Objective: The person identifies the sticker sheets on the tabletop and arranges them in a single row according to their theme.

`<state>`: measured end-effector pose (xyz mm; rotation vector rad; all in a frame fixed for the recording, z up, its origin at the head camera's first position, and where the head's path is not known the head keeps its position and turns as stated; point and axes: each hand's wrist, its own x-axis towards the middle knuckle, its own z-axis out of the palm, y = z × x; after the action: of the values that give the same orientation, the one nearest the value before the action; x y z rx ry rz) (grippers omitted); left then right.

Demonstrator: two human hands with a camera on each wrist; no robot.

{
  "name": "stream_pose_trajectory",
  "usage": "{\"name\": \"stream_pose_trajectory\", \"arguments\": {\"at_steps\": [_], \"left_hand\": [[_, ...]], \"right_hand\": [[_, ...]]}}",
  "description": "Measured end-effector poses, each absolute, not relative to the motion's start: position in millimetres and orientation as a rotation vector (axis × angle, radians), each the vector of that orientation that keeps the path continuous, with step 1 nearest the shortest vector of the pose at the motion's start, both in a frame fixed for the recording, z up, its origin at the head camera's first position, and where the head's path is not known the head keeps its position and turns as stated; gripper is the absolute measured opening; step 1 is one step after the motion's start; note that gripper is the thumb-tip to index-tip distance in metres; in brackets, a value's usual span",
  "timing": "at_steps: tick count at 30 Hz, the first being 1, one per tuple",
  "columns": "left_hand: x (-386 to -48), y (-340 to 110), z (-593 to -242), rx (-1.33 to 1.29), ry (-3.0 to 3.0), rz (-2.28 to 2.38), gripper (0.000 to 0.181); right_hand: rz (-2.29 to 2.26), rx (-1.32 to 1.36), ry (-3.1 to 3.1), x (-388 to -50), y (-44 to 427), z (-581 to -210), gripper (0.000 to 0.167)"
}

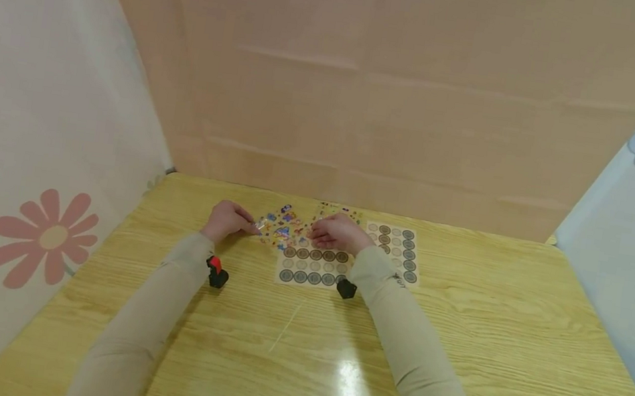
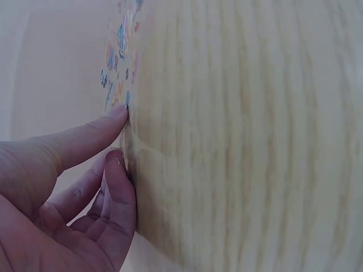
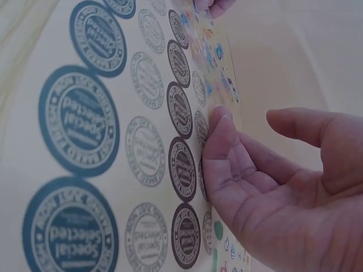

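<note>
A clear sticker sheet (image 1: pixel 284 224) with small colourful pictures lies partly over a sheet of round seal stickers (image 1: pixel 308 270). At its left corner my left hand (image 1: pixel 228 221) holds the edge. In the left wrist view the thumb (image 2: pixel 116 116) is on the clear sheet and the bent index finger (image 2: pixel 116 170) sits just below, close to the table. My right hand (image 1: pixel 339 233) is at the clear sheet's right side. Its bent index finger (image 3: pixel 218 130) touches the sheets, while the thumb (image 3: pixel 289 120) stands apart from it in the right wrist view.
A second seal sticker sheet (image 1: pixel 406 253) lies to the right, partly behind the right forearm. Another clear picture sheet (image 1: pixel 354 213) lies behind the right hand. The wooden table (image 1: pixel 517 331) meets a tan backdrop (image 1: pixel 362 130) at the rear, with patterned cloth (image 1: pixel 56 123) on the left.
</note>
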<state>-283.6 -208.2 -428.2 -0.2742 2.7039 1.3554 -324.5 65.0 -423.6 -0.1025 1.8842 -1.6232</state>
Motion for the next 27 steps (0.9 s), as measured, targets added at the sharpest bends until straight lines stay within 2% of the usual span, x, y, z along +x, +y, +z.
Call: {"name": "stream_pose_trajectory", "arguments": {"at_steps": [27], "left_hand": [[-288.2,-211.3,-429.9,-0.348,2.520,1.563,0.033]], "right_hand": [[-1.666,-0.144,1.888,-315.5,64.3,-421.8,0.026]]}}
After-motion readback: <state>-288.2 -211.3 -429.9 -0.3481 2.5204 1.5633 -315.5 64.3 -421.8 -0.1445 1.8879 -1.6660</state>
